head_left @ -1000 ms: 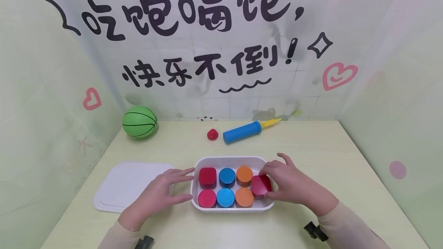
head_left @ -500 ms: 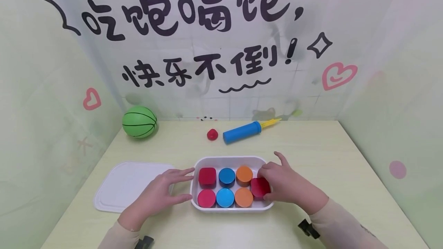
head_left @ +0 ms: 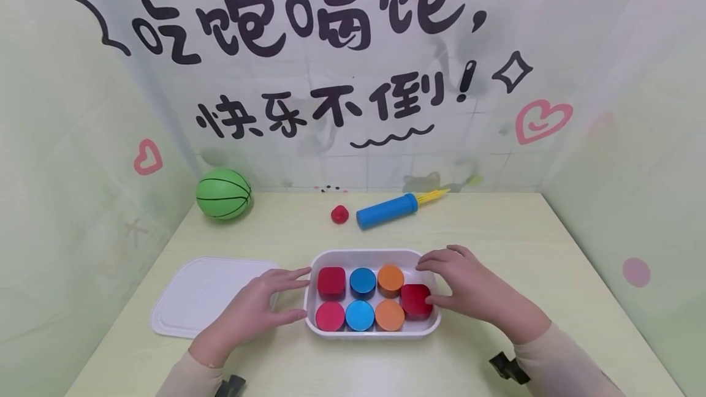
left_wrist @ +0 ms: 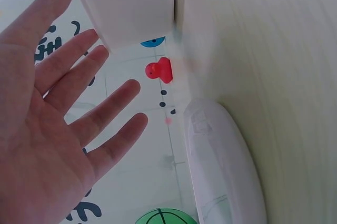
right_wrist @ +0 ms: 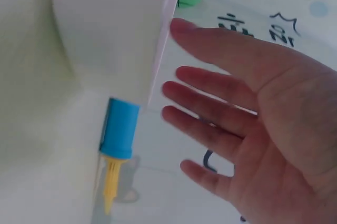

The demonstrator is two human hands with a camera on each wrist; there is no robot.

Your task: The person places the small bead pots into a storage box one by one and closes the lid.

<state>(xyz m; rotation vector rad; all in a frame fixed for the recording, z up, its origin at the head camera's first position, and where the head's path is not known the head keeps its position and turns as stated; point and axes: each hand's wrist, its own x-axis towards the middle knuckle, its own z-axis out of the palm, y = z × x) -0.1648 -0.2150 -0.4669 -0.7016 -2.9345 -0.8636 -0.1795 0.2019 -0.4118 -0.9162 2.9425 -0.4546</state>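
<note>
A white plastic container (head_left: 372,335) holds a red square block (head_left: 416,301) at its right end and another red square block (head_left: 331,282) at its left. Between and below them sit round pieces: blue ones (head_left: 362,282), orange ones (head_left: 390,279) and a pinkish-red one (head_left: 330,317). My left hand (head_left: 255,304) has its fingers spread at the container's left rim. Over the right rim hovers my right hand (head_left: 471,290), fingers loosely spread, its thumb close to the right red block; I cannot tell whether they touch. Neither hand grips anything.
A white lid (head_left: 206,293) lies on the table left of the container, partly behind my left hand. Toward the back wall are a green ball (head_left: 223,195), a small red duck-like toy (left_wrist: 159,70) and a blue hand pump (head_left: 386,211) with a yellow nozzle.
My right hand has let go of the right red block and drawn back to the right, fingers opening. That block now sits slightly lower in the container. My left hand has stayed put.
</note>
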